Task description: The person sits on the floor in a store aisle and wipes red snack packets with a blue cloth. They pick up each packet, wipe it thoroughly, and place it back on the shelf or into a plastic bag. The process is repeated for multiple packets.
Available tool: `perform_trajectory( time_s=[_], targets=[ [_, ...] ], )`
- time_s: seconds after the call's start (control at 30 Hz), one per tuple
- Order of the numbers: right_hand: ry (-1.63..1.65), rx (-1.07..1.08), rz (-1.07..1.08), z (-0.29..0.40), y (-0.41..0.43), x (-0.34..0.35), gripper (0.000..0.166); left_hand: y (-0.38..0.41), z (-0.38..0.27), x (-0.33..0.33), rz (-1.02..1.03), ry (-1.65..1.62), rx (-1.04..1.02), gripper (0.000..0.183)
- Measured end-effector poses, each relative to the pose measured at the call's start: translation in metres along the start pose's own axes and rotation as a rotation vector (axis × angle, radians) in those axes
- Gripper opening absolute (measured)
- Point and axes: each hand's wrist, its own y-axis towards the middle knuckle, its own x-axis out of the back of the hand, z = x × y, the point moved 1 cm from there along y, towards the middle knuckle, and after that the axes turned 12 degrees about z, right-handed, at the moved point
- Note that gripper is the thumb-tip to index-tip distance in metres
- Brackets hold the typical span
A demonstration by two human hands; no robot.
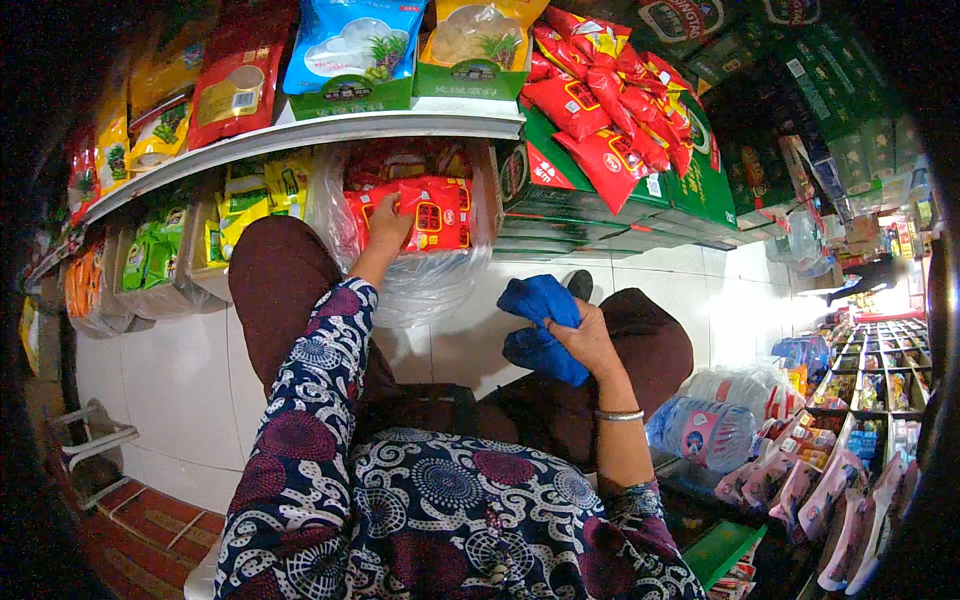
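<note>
My left hand (392,223) rests with bent fingers on red snack packets (444,214) in a plastic-lined cardboard box under the shelf; whether it grips one cannot be told. My right hand (581,334) holds a folded blue cloth (545,330) above the floor between my knees. Clear plastic lining (427,289) spills over the near side of the box. More red packets (607,112) lie heaped on green cartons (585,196) to the right. Left of my knee stand boxes of yellow packets (259,196) and green packets (155,251).
A white shelf edge (315,131) with upright bags of sugar (356,45) runs above the boxes. Large water bottles (705,433) stand at my right, near hanging pink packages (821,499). A metal rack (101,442) is at the lower left. A person (874,276) is far off at right.
</note>
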Motion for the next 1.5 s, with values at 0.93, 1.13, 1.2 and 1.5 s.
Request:
perform_trajectory(
  time_s=[0.93, 1.13, 1.2, 1.5],
  targets=[
    [-0.854, 0.346, 0.666, 0.037, 0.096, 0.003, 0.018, -0.072, -0.237, -0.024, -0.111, 0.055, -0.821, 0.02],
    [-0.855, 0.364, 0.575, 0.025, 0.094, 0.0, 0.023, -0.069, -0.31, -0.086, 0.122, 0.585, -1.016, 0.06],
    [-0.846, 0.372, 0.523, 0.028, 0.092, 0.006, 0.024, -0.053, -0.314, -0.102, 0.162, 0.771, -0.911, 0.074],
    [-0.788, 0.332, 0.547, 0.044, 0.082, 0.026, 0.024, -0.017, -0.32, -0.119, -0.025, 0.92, -0.95, 0.058]
  ],
)
